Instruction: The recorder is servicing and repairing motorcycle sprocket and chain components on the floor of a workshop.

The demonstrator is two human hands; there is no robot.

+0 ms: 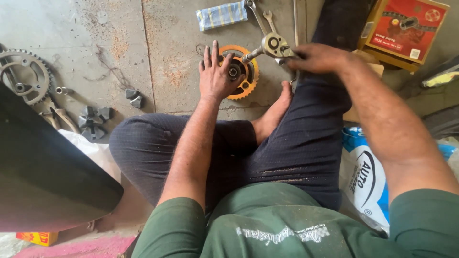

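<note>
Green sleeves and dark trousers fill the near part of the view; the person sits cross-legged on a concrete floor (95, 28), a bare foot (275, 112) pointing far. Just beyond it, the left hand (216, 76) lies flat with fingers spread on an orange sprocket (246, 76) lying on the floor. The right hand (318, 57) has its fingers closed round the handle of a ratchet wrench (270, 46), whose socket end meets the sprocket's hub. Farther off lie two spanners (260, 16) and a striped cloth (221, 14). At far left rests a steel sprocket (24, 74); at far right, a red box (411, 26).
</note>
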